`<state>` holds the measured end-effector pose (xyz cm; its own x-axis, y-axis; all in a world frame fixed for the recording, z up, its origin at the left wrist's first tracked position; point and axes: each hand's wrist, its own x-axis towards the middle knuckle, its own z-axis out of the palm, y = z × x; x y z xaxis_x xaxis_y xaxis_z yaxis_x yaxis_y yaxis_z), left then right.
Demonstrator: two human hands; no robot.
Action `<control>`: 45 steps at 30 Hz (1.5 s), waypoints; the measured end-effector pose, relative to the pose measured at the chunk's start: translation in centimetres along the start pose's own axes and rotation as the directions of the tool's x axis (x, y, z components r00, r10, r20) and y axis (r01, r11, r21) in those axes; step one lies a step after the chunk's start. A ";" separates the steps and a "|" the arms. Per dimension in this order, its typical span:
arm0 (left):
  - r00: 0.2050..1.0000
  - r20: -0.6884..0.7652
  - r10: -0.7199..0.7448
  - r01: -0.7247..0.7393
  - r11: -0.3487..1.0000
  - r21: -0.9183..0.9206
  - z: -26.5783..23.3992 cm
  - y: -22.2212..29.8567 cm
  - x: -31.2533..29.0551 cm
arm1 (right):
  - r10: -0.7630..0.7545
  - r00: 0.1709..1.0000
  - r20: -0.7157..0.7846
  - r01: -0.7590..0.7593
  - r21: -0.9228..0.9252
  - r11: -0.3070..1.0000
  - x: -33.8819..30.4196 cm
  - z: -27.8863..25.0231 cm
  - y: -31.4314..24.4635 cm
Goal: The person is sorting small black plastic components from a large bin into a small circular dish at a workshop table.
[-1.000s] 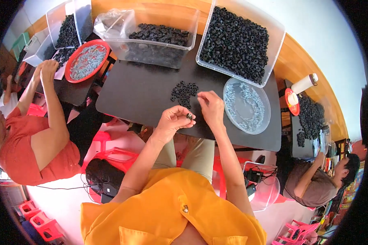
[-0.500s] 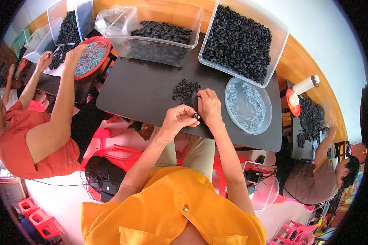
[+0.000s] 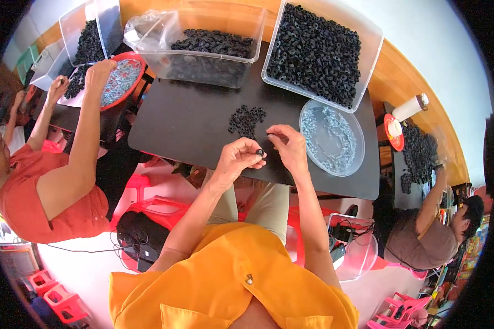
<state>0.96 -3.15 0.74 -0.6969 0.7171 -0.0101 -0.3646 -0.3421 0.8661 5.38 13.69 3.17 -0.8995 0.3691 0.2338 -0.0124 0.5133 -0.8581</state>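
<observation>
My left hand [image 3: 237, 159] is closed in a pinch on a small black ring-shaped part [image 3: 260, 152] above the table's near edge. To its right, my right hand [image 3: 290, 148] has thumb and fingertips curled together; anything between them is too small to make out. A loose pile of small black parts [image 3: 246, 119] lies on the dark table [image 3: 175, 118] just beyond my hands. Beside my right hand sits a round clear tray [image 3: 330, 154] with many tiny shiny, pale pieces scattered round its bottom.
At the table's far side stand a clear bin [image 3: 206, 70] and a tilted bin [image 3: 362, 82], both holding black parts. A person in a red shirt [image 3: 49, 186] works at the left by a red basin [image 3: 142, 71]. Another person [image 3: 422, 241] works at the right.
My right hand has moved a little right and away from the black pile, its fingers now bent toward my left hand. My left hand keeps its pinch on the black part.
</observation>
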 end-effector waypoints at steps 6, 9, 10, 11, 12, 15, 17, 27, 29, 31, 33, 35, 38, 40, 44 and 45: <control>0.999 0.026 -0.026 0.025 0.999 0.041 0.0 -0.2 0.2 | 0.155 0.978 0.141 -0.194 0.324 0.926 -2.1 -1.8 -2.0; 1.000 0.026 0.012 -0.014 0.998 0.063 -0.1 -0.5 0.1 | 0.193 0.950 0.246 -0.285 0.423 0.860 -2.8 -2.2 -1.8; 1.000 0.026 0.010 -0.012 0.998 0.062 0.0 -0.5 0.1 | 0.168 0.954 0.247 -0.258 0.394 0.882 -2.9 -2.3 -1.8; 0.999 0.040 0.011 -0.014 0.997 0.071 0.0 -0.5 0.1 | 0.142 0.958 0.250 -0.229 0.365 0.902 -3.0 -2.3 -1.8; 0.999 0.053 0.012 -0.016 0.997 0.080 0.1 -0.4 0.1 | 0.143 0.957 0.251 -0.231 0.364 0.902 -3.1 -2.3 -1.7; 0.998 0.060 0.012 -0.017 0.997 0.081 -0.1 -0.8 0.1 | 0.075 0.968 0.239 -0.159 0.354 0.922 -3.3 -2.0 -1.6; 0.998 0.058 0.014 -0.020 0.995 0.103 -0.2 -1.0 0.1 | 0.078 0.971 0.227 -0.147 0.309 0.940 -3.5 -2.0 -1.6; 0.999 0.027 0.021 -0.024 0.992 0.127 -0.2 -1.2 -0.2 | 0.141 0.965 0.222 -0.184 0.185 0.965 -3.8 -2.0 -2.2; 0.999 0.027 0.024 -0.028 0.988 0.155 -0.3 -1.3 -0.3 | 0.137 0.961 0.242 -0.179 0.160 0.971 -3.8 -2.0 -2.0; 0.999 0.028 0.027 -0.031 0.983 0.183 -0.2 -1.3 -0.4 | 0.150 0.958 0.244 -0.187 0.137 0.973 -3.8 -2.0 -2.1; 0.999 0.036 0.029 -0.036 0.971 0.236 -0.2 -1.3 -0.4 | 0.163 0.955 0.246 -0.195 0.114 0.974 -3.9 -1.9 -2.2; 0.999 0.035 0.028 -0.037 0.964 0.263 -0.1 -1.2 -0.4 | 0.153 0.963 0.223 -0.176 0.087 0.981 -4.1 -1.8 -2.3; 0.999 0.032 0.030 -0.038 0.950 0.311 0.2 -1.0 -0.4 | 0.102 0.978 0.181 -0.101 -0.015 0.995 -4.3 -1.4 -2.0; 0.999 0.030 0.030 -0.038 0.942 0.332 0.4 -1.1 -0.3 | 0.070 0.985 0.160 -0.061 -0.062 0.996 -4.3 -1.2 -2.4; 0.991 -0.008 0.132 -0.115 0.887 0.447 0.9 -1.6 -0.2 | -0.076 0.994 0.083 0.089 -0.171 0.981 -4.4 -0.7 -2.0; 0.986 -0.018 0.166 -0.136 0.857 0.496 1.0 -1.6 -0.2 | -0.075 0.994 0.079 0.087 -0.171 0.981 -4.4 -0.7 -2.2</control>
<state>2.28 -2.11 -0.17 -0.7588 0.6392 0.1251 0.0885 -0.0891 0.9921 9.61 11.47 4.31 -0.9277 0.2675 0.2605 -0.0159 0.6688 -0.7433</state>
